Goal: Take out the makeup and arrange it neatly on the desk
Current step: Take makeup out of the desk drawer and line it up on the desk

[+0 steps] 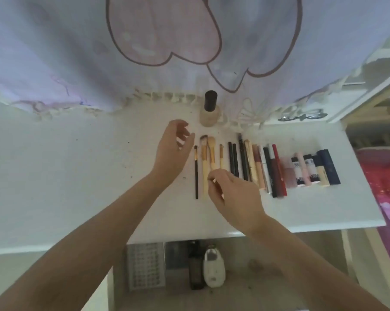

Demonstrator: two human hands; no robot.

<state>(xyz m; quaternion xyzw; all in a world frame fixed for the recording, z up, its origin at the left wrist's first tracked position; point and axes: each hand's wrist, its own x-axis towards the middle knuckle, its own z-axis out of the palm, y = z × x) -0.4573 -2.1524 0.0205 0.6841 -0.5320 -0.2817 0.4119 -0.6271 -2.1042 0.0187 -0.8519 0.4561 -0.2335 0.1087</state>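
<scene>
A row of makeup lies side by side on the white desk (pixel 77 176). From the left come a thin black brush (pixel 196 173), several tan-handled brushes (pixel 204 162), black pencils (pixel 233 159), lip products (pixel 277 171) and short tubes (pixel 310 169) ending in a dark blue one (pixel 329 167). A foundation bottle (pixel 209 108) with a dark cap stands behind the row. My left hand (pixel 171 151) hovers just left of the brushes, fingers apart and holding nothing. My right hand (pixel 233 196) is over the brushes' lower ends with thumb and fingertips pinched; what it grips is hidden.
A pale printed curtain (pixel 189 41) hangs over the back of the desk. A shelf below the front edge holds a dark bottle (pixel 196 268), a white device (pixel 213 268) and a patterned sheet (pixel 144 265). Red bedding (pixel 384 176) lies to the right.
</scene>
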